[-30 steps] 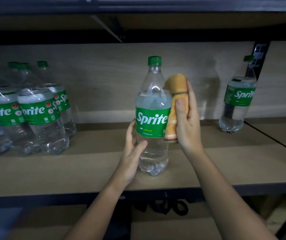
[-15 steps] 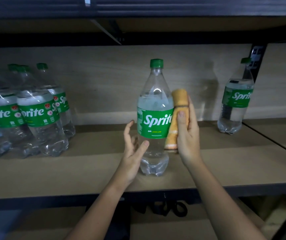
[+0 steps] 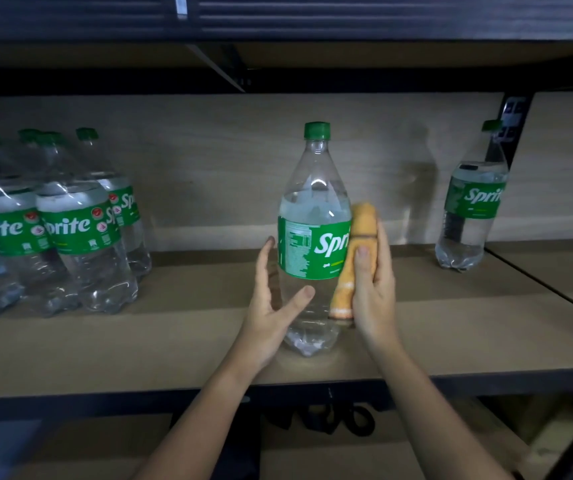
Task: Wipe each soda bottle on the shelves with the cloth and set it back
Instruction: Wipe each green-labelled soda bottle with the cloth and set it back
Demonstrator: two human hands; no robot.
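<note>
- shelf (image 3: 174, 344): wood board, carries all bottles; dark shelf underside overhead.
- bottle pack (image 3: 53, 223): cluster of Sprite bottles, well left of the left fingers.
- centre bottle (image 3: 314, 216): upright on shelf, between both hands, green cap on.
- lone bottle (image 3: 473, 202): far right of the right fingers, by the back panel.
- right hand (image 3: 373, 289): fingers curled on orange cloth (image 3: 356, 258), pressing it to the bottle's right side.
- left hand (image 3: 271, 306): fingers spread loose around the lower left side; contact unclear.
</note>
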